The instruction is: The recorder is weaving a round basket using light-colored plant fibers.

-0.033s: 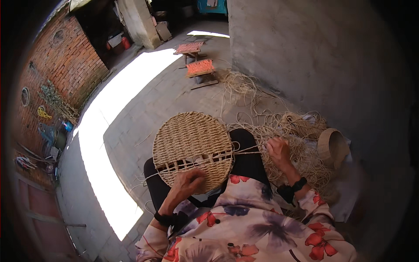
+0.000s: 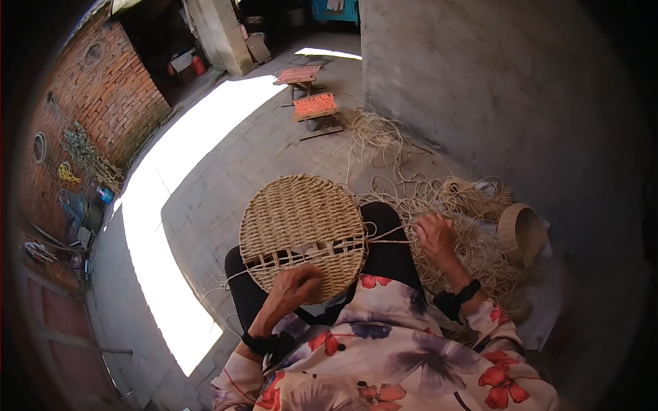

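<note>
Sunlit paving surrounds the round woven mat (image 2: 301, 229); I see my left hand (image 2: 291, 291) gripping its near edge, my right hand (image 2: 433, 234) pinching a straw strand (image 2: 391, 241) beside it.

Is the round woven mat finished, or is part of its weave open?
Partly open. The round woven mat shows a band of bare gaps near the left hand; the right hand pulls a strand.

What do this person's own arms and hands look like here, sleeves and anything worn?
Both hands are bare, no gloves. The left hand and right hand emerge from pale floral sleeves printed with red and purple flowers, each ending in a dark cuff or band at the wrist.
</note>
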{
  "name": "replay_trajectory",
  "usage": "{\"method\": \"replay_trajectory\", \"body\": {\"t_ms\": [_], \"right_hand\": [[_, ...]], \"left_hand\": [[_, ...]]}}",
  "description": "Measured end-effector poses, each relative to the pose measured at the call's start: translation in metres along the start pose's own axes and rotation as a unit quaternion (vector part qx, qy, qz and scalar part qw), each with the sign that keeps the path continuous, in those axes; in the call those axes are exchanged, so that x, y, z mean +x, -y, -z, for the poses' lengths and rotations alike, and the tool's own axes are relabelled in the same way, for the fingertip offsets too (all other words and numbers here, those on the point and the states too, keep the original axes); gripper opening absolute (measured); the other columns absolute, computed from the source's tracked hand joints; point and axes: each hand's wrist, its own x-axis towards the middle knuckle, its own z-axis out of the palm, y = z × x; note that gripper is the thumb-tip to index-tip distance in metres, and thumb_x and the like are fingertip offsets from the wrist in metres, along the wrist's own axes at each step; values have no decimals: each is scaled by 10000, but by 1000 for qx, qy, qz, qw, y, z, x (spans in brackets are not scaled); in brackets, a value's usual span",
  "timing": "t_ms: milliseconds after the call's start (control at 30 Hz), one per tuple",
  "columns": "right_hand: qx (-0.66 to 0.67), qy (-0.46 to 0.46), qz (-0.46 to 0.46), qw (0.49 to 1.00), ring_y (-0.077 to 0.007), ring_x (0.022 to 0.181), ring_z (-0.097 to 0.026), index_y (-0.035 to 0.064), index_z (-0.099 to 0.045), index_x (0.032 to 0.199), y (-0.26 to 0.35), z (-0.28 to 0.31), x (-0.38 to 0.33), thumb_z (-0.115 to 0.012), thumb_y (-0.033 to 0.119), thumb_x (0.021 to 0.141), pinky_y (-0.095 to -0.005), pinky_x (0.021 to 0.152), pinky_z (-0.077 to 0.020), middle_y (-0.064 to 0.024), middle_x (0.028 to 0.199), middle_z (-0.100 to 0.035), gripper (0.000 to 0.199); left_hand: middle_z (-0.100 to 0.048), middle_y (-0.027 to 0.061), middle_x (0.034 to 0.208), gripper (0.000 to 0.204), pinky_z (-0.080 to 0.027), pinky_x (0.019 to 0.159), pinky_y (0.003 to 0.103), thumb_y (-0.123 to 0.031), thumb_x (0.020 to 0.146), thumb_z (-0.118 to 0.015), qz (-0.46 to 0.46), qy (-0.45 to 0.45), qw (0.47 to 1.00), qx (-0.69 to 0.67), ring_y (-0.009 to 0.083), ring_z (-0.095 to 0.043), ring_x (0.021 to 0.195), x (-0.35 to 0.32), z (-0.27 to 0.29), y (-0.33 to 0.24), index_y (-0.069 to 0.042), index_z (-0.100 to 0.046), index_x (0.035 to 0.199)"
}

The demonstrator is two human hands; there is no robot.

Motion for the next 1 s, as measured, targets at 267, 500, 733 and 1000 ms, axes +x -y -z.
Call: {"method": "replay_trajectory", "body": {"t_ms": [267, 500, 733, 1000], "right_hand": [[-16, -9, 254, 967, -256, 886, -523, 96, -563, 899, 68, -9, 18, -744, 132, 775, -405, 824, -379, -71, 882, -518, 222], [-113, -16, 219, 969, -296, 845, -536, 64, -512, 858, 39, -15, 5, -627, 139, 860, -432, 784, -384, -122, 847, -535, 138], [-237, -23, -4, 971, -368, 928, -559, 1, -555, 986, -66, -1, 3, -559, 77, 870, -474, 873, -414, -181, 916, -575, 139], [158, 37, 184, 970, -356, 852, -639, 34, -553, 992, 65, -8, 19, -685, -2, 808, -433, 680, -511, -133, 959, -573, 230]], "left_hand": [[-703, 148, 924, 222, -520, 768, 343, -139, 888, -625, -52, -14, 998, -19, 269, -684, 829, 4, -12, 9, -3, -678, 1054], [-702, 142, 922, 218, -519, 758, 329, -140, 888, -625, -50, -26, 998, -4, 245, -680, 812, 3, -13, 8, -18, -679, 1060], [-694, 133, 922, 203, -514, 753, 331, -141, 903, -632, -88, -19, 996, 13, 243, -674, 829, 3, -12, 5, -10, -679, 1050], [-703, 157, 905, 202, -520, 743, 369, -177, 894, -631, -52, -26, 998, 11, 288, -688, 803, 7, -15, 5, -33, -692, 1022]]}}
